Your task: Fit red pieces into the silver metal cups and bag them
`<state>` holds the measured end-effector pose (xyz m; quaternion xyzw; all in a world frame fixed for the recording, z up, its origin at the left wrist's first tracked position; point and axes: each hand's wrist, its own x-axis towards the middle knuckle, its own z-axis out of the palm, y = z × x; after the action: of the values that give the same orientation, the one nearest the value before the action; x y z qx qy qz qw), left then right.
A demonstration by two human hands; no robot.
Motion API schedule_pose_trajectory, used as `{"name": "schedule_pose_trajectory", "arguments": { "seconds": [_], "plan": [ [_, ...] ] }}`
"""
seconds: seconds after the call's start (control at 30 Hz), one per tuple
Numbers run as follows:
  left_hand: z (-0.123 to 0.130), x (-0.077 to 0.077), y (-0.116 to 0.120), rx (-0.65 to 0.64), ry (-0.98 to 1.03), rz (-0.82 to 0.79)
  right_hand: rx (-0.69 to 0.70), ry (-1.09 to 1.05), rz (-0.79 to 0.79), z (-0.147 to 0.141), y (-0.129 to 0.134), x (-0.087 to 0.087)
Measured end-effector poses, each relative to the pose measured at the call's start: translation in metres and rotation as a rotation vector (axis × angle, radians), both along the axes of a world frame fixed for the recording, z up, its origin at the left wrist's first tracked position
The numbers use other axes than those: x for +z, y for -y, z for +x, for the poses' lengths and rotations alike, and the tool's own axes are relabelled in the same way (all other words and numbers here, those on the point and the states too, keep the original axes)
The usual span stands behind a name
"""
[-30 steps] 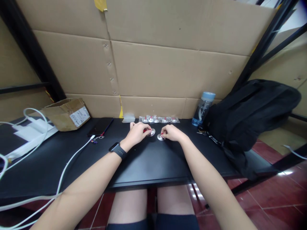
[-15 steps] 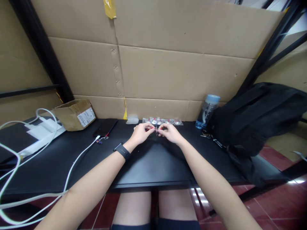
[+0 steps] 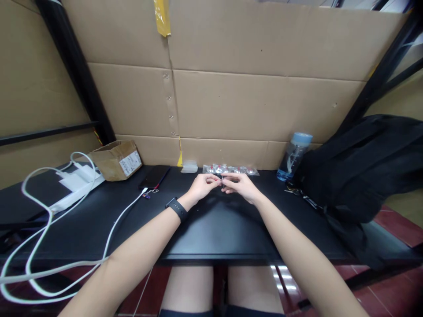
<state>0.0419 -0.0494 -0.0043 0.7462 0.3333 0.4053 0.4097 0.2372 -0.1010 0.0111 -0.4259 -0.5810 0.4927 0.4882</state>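
Observation:
Over the middle of the black table, both hands meet at a small thin round piece (image 3: 222,179) with a bit of red beside it. Its exact kind is too small to make out. My left hand (image 3: 201,187), with a dark watch on the wrist, pinches it from the left between thumb and fingers. From the right, my right hand (image 3: 243,186) holds its edge between thumb and straightened fingers. Just behind the hands lie several clear packets (image 3: 218,169) with silvery round pieces and red spots. A stack of clear plastic pieces (image 3: 189,166) lies left of them.
A cardboard box (image 3: 115,162), white power strip (image 3: 77,193), looping white cables (image 3: 115,229) and a dark phone (image 3: 153,176) occupy the left side. At right stand a blue-capped bottle (image 3: 295,156) and a black backpack (image 3: 360,167), with keys (image 3: 293,191) beside them. Cardboard (image 3: 228,110) walls the back.
The view has shifted, so everything sits a little further right. My right hand's fingers have straightened from a tight pinch; both hands remain together at the small round piece.

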Motion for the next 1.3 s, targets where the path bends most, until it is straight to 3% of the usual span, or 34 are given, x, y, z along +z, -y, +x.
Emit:
{"name": "schedule_pose_trajectory", "arguments": {
  "seconds": [0.1,0.17,0.27,0.4,0.67,0.83,1.07,1.3],
  "plan": [
    [-0.007,0.003,-0.01,-0.018,-0.102,0.032,-0.02,0.068,0.047,0.0,0.0,-0.001],
    [-0.022,0.006,-0.022,0.038,-0.304,0.093,-0.04,0.112,0.055,0.0,-0.001,-0.001],
    [-0.06,0.008,-0.044,0.465,-0.646,0.314,-0.076,0.141,0.054,0.001,0.0,0.001],
    [-0.101,0.003,-0.06,0.571,-0.82,0.407,-0.041,0.118,0.05,0.0,0.002,0.002],
    [-0.094,-0.01,-0.068,0.442,-0.91,0.388,-0.009,0.122,0.029,0.0,0.004,0.004],
    [-0.096,-0.008,-0.069,0.478,-0.904,0.444,-0.015,0.136,0.046,0.002,0.003,0.005],
    [-0.094,0.009,-0.058,0.506,-0.739,0.546,-0.044,0.101,0.077,0.004,0.002,0.005],
    [-0.064,0.033,-0.029,0.294,-0.42,0.695,-0.106,0.087,0.14,0.013,-0.001,0.01]
  ]
}}
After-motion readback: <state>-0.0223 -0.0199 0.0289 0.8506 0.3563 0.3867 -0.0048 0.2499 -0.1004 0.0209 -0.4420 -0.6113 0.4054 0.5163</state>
